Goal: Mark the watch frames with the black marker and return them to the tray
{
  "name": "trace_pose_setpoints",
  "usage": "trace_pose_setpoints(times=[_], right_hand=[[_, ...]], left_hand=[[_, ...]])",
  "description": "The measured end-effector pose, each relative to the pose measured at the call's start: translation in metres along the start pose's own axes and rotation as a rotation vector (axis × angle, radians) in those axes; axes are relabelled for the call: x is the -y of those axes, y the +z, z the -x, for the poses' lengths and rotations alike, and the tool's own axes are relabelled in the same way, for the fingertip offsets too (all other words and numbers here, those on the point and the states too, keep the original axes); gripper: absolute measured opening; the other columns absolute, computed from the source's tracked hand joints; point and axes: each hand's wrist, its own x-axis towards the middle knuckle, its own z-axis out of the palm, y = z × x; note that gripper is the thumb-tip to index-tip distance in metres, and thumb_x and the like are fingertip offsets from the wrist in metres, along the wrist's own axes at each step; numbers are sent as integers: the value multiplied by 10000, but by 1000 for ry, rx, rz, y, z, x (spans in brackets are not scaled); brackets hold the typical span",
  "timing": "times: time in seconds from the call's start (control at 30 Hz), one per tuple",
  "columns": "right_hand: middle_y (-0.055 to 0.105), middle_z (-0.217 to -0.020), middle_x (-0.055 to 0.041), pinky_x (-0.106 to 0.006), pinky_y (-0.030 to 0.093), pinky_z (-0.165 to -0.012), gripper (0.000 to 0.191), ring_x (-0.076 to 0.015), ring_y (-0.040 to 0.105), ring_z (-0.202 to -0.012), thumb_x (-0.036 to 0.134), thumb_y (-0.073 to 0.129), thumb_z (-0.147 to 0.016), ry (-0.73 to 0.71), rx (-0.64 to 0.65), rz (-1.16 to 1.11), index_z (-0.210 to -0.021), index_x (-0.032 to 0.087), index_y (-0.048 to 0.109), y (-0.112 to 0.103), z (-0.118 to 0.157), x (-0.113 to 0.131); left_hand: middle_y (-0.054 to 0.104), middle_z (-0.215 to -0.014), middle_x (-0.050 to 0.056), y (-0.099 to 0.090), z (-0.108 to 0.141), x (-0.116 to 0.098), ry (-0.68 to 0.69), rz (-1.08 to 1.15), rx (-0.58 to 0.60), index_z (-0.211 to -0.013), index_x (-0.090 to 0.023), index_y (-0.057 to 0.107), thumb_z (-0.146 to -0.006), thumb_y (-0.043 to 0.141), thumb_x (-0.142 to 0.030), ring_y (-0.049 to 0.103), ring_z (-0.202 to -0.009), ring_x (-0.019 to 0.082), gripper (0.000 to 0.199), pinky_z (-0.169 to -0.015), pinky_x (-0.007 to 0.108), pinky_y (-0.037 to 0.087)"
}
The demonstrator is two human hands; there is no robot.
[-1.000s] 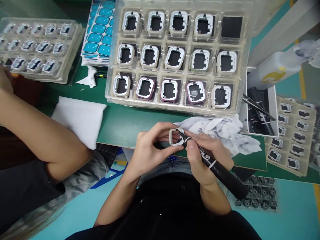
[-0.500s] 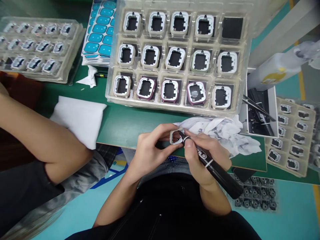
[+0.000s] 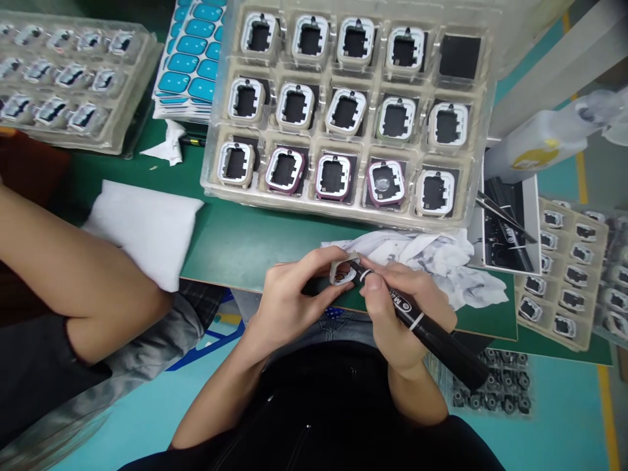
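Note:
My left hand (image 3: 294,294) pinches a small white watch-case frame (image 3: 335,272) between thumb and fingers, just past the table's front edge. A black marker pen (image 3: 432,333) lies in my right hand (image 3: 400,301), closed round its front part. Its tip reaches into the frame's opening; whether it touches the inner wall I cannot make out. Behind my hands a clear plastic tray (image 3: 282,204) holds several similar frames, white, beige and maroon, on dark pads. The pocket at its far right corner shows only a black pad (image 3: 460,56).
A crumpled, stained cloth (image 3: 441,261) lies beyond my right hand. On the right are a white box (image 3: 532,252) with pens and tweezers, a bottle (image 3: 544,144) and more trays (image 3: 564,288). A co-worker's arm (image 3: 83,268), folded white cloth (image 3: 147,229) and blue sticker sheets (image 3: 189,52) are left.
The frame in my left hand has tilted a little, and the marker has shifted slightly with its back end lower and farther right. The whole view has turned slightly.

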Motion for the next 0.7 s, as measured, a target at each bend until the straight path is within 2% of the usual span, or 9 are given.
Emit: trace_pose_setpoints(times=[0.13,0.33,0.43,0.57,0.7], right_hand=[[889,-947,-6,-404,798,-781,151,-270,920,-899,184,841,-1025,-18,10,5,-1120,290,791,0,0,-1],[874,-939,-8,-477,807,-854,181,-308,928,-946,158,840,-1006,8,-27,-104,-1123,282,778,-1,3,-5],[868,-928,-7,-514,809,-866,189,-324,927,-936,158,841,-1004,18,-16,-106,-1125,290,779,-3,3,-6],[867,-901,-4,-484,809,-836,217,-323,925,-916,141,863,-986,-9,-51,-126,-1130,293,805,1,3,-5],[905,-1017,-31,-471,807,-842,249,-318,925,-933,135,864,-988,-12,-79,-68,-1182,289,841,4,4,-2]], left_hand=[[910,-1111,19,-1,-3,-4,-53,76,30,-1361,-253,804,-989,974,-321,893,-904,173,415,-870,221,737],[924,-1095,13,-1,-8,-8,-166,308,49,-1367,-247,771,-882,1068,-325,928,-936,209,574,-936,259,781],[924,-1081,30,-1,-10,-8,-205,313,62,-1343,-235,774,-872,1075,-401,930,-927,234,583,-936,305,798],[922,-1088,27,-2,-10,-9,-188,319,62,-1341,-232,773,-873,1074,-407,928,-932,221,583,-939,287,793],[920,-1118,37,-1,-10,-9,-177,273,68,-1352,-229,777,-932,1025,-391,928,-967,226,513,-939,292,793]])
